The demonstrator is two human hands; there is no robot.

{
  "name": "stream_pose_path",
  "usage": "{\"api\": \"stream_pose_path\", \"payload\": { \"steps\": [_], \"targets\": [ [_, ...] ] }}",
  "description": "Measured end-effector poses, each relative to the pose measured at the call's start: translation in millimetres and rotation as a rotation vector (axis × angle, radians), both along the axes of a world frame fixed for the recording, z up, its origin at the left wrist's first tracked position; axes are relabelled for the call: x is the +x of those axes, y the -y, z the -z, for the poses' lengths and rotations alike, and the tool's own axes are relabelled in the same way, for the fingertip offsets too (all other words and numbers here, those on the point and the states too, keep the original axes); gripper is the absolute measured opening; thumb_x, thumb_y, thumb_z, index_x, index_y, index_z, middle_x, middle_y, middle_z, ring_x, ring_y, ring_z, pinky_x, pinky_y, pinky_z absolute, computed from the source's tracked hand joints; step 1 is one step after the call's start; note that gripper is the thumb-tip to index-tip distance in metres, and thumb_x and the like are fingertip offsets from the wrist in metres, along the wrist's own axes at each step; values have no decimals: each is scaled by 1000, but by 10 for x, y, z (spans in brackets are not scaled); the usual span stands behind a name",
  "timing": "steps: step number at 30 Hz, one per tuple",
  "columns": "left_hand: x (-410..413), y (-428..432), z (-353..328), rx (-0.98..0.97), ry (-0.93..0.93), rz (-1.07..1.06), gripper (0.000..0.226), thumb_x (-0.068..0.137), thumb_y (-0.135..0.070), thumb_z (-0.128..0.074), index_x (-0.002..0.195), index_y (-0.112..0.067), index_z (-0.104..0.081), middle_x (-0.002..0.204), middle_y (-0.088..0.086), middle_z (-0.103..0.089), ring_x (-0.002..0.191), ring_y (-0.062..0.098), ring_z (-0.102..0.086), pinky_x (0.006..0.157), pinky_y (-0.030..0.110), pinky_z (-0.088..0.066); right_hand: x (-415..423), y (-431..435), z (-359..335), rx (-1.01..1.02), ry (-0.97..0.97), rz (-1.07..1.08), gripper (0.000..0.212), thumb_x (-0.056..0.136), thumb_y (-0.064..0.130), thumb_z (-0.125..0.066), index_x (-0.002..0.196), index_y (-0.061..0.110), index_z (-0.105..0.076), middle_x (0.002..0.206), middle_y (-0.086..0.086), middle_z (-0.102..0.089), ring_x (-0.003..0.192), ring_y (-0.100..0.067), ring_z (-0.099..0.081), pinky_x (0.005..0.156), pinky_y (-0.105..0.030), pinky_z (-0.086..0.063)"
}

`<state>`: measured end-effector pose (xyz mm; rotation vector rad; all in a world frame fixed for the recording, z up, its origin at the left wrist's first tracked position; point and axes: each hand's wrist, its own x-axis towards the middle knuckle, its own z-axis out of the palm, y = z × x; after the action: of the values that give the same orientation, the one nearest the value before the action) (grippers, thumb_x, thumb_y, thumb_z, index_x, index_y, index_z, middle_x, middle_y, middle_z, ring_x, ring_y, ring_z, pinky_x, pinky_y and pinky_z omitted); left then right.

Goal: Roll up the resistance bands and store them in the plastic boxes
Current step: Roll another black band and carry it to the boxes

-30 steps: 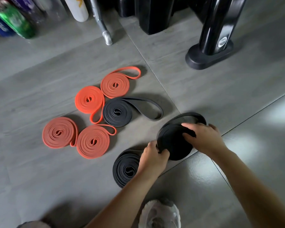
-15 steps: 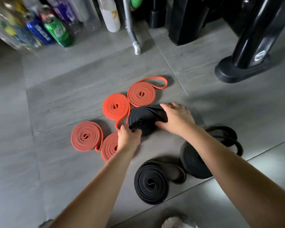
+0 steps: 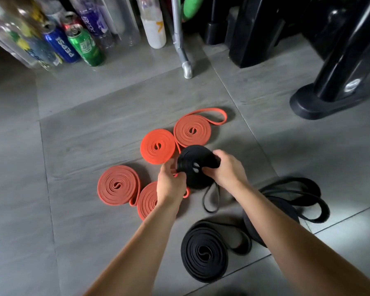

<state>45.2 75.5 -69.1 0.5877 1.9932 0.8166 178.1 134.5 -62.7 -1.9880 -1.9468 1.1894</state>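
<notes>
A coiled black resistance band (image 3: 192,165) is lifted and tilted above the grey floor, gripped by my left hand (image 3: 172,182) on its left edge and my right hand (image 3: 227,169) on its right side. Its loose end (image 3: 210,197) hangs down in a loop. Several orange rolled bands lie flat on the floor around it: one (image 3: 158,148) behind, one (image 3: 192,130) further back with a free tail, one (image 3: 118,184) at the left and one (image 3: 147,199) partly under my left wrist. Two black coils lie nearer me, one (image 3: 205,253) flat and one (image 3: 286,204) loosely unwound. No plastic box is in view.
Cans (image 3: 84,45) and plastic bottles (image 3: 153,22) stand in a row along the back left. A metal leg (image 3: 184,60) comes down at the back centre. Black machine bases (image 3: 329,97) stand at the back right.
Both hands left the black coil at the right and moved to the black coil beside the orange rolls. They have raised it off the floor and tilted it.
</notes>
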Motion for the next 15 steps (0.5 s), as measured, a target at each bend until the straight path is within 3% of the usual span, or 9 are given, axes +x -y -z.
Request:
{"api": "stream_pose_path", "payload": {
  "steps": [3, 5, 8, 10, 12, 15],
  "targets": [
    [76, -46, -90, 54, 37, 67, 60, 70, -14, -49, 128, -25, -51, 99, 6, -64, 83, 35, -65, 75, 51, -56, 86, 6, -219, 63, -23, 48, 36, 72, 28, -71, 106, 22, -62, 101, -5, -68, 100, -29, -60, 74, -32, -43],
    [191, -55, -187, 74, 97, 94, 58, 71, -13, -51, 128, -23, -50, 92, 3, -63, 76, 30, -65, 74, 49, -57, 218, -40, -414, 88, -28, 78, 42, 72, 27, -71, 113, 24, -61, 98, -4, -67, 97, -26, -60, 74, -29, -41],
    [518, 46, -351, 107, 197, 140, 40, 80, -3, -53, 109, -31, -52, 77, -1, -56, 62, 20, -56, 71, 41, -55, 602, -44, -642, 52, 22, 46, 47, 72, 25, -71, 118, 27, -60, 91, 1, -62, 88, -18, -56, 74, -25, -38],
    [773, 189, -418, 117, 241, 200, 36, 72, -15, -54, 97, -41, -51, 67, -1, -54, 61, 19, -54, 73, 41, -54, 924, 39, -714, -11, 59, 14, 42, 72, 21, -71, 113, 28, -62, 90, 2, -63, 90, -20, -59, 76, -27, -41],
    [1036, 401, -429, 103, 288, 275, 39, 68, -20, -52, 101, -41, -50, 62, -3, -53, 58, 18, -52, 68, 35, -50, 1225, 188, -739, -68, 85, -5, 36, 70, 19, -71, 103, 30, -64, 83, 4, -65, 87, -21, -62, 77, -29, -45],
    [1359, 739, -380, 76, 330, 364, 42, 68, -28, -50, 107, -44, -43, 72, -4, -56, 62, 15, -52, 65, 32, -44, 1512, 419, -704, -136, 133, -12, 31, 66, 22, -69, 96, 26, -66, 82, 4, -68, 85, -20, -64, 79, -33, -50]
  ]
}}
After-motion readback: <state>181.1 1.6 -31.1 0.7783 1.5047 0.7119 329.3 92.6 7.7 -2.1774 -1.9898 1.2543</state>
